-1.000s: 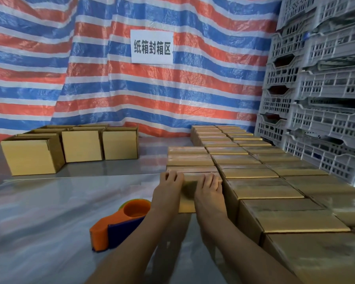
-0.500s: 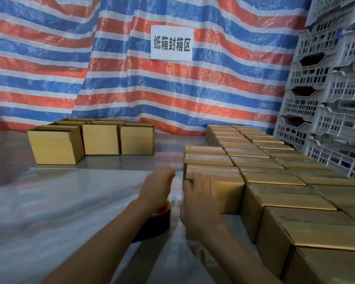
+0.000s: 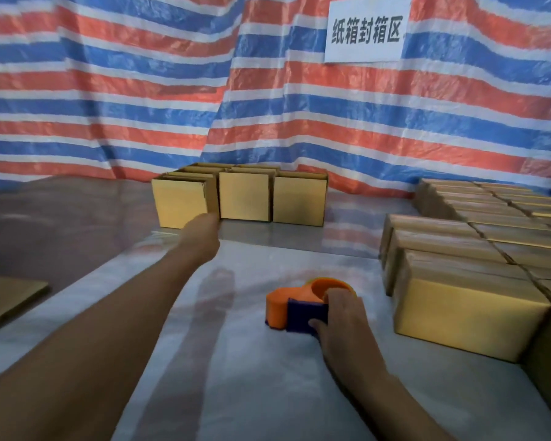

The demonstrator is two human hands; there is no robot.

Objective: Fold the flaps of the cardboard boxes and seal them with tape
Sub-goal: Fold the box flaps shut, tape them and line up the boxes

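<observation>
We stretch our left hand [image 3: 201, 232] far out across the glossy grey table [image 3: 242, 370] toward a cluster of open brown cardboard boxes [image 3: 240, 195] standing at the far edge, in front of the red, white and blue striped tarpaulin [image 3: 140, 90]. The hand reaches the lower corner of the leftmost box [image 3: 180, 203] in that cluster; its fingers are blurred and turned away from us, so we cannot tell whether they are spread or curled, nor whether they touch the cardboard.

Our right hand [image 3: 342, 323] rests nearer to us, right of centre, with its fingers wrapped over the orange and dark blue plastic tape dispenser [image 3: 295, 305], which sits on the table. The thumb lies against the near side of the blue part and the fingertips curl over the orange ring at the top.

To the right, a tight block of closed brown cardboard boxes [image 3: 471, 281] runs from near to far along the table, well apart from the open ones. A flat sheet of brown cardboard [image 3: 7, 297] lies at the left edge. A white paper sign with black Chinese characters [image 3: 366, 30] hangs on the tarpaulin at the upper right.
</observation>
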